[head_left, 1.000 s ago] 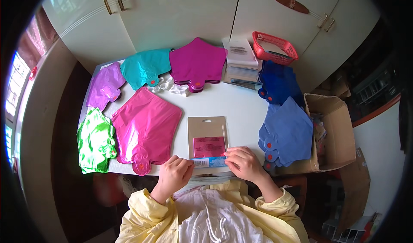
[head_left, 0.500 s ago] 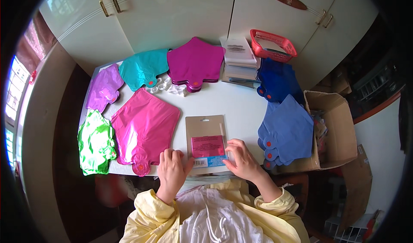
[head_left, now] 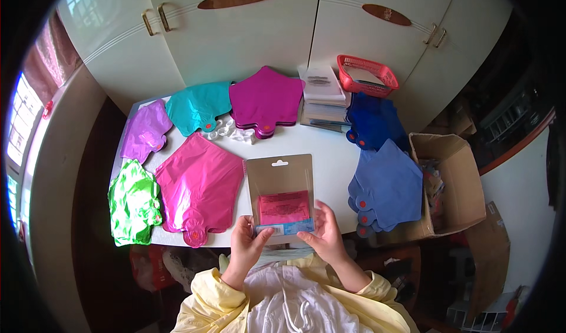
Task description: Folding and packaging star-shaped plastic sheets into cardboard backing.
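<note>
A flat hang-hole packet (head_left: 282,180) with a brownish upper part, a pink folded piece in its middle and a blue strip along the bottom is raised off the table's front edge. My left hand (head_left: 249,238) grips its lower left corner, thumb on the front. At the lower right corner my right hand (head_left: 323,233) pinches it with the thumb in front, index finger lifted away. Left of the packet lies a pile of pink foil balloons (head_left: 200,185); to its right is a pile of light blue foil balloons (head_left: 389,185).
Purple (head_left: 144,129), green (head_left: 132,203), teal (head_left: 197,106), magenta (head_left: 266,97) and dark blue foil balloons (head_left: 380,121) ring the white table (head_left: 330,156). Stacked packets (head_left: 324,97) and a red basket (head_left: 392,82) stand at the back. An open cardboard box (head_left: 457,185) sits at right.
Both hands have taken hold of the packet's lower corners and lifted it off the table toward me. The view has shifted slightly.
</note>
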### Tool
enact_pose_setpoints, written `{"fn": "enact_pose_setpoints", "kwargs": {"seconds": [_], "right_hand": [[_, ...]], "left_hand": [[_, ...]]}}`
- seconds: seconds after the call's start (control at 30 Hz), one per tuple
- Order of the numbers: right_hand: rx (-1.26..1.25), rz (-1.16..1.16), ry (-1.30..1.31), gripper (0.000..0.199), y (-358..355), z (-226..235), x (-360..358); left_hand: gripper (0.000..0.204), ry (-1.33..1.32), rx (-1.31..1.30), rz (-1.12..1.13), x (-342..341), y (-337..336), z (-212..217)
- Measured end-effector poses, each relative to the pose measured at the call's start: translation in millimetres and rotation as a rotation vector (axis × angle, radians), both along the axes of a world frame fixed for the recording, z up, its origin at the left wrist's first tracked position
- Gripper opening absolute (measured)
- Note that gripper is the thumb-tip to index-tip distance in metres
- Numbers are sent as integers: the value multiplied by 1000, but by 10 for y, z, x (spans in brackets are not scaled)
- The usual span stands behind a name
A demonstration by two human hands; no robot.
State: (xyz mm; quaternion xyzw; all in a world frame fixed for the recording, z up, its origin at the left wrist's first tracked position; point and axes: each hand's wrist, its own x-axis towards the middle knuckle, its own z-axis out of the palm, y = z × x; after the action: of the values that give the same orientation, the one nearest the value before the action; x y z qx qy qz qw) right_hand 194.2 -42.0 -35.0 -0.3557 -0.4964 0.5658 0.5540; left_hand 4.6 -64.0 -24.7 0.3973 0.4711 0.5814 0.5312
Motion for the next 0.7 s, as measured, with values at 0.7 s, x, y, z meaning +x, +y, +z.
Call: {"fn": "enact_pose_setpoints", "kwargs": {"seconds": [0.7], "right_hand": [[-216, 13, 82, 19, -85, 113, 88]], "left_hand": [[12, -41, 11, -101, -56, -100, 85]]}}
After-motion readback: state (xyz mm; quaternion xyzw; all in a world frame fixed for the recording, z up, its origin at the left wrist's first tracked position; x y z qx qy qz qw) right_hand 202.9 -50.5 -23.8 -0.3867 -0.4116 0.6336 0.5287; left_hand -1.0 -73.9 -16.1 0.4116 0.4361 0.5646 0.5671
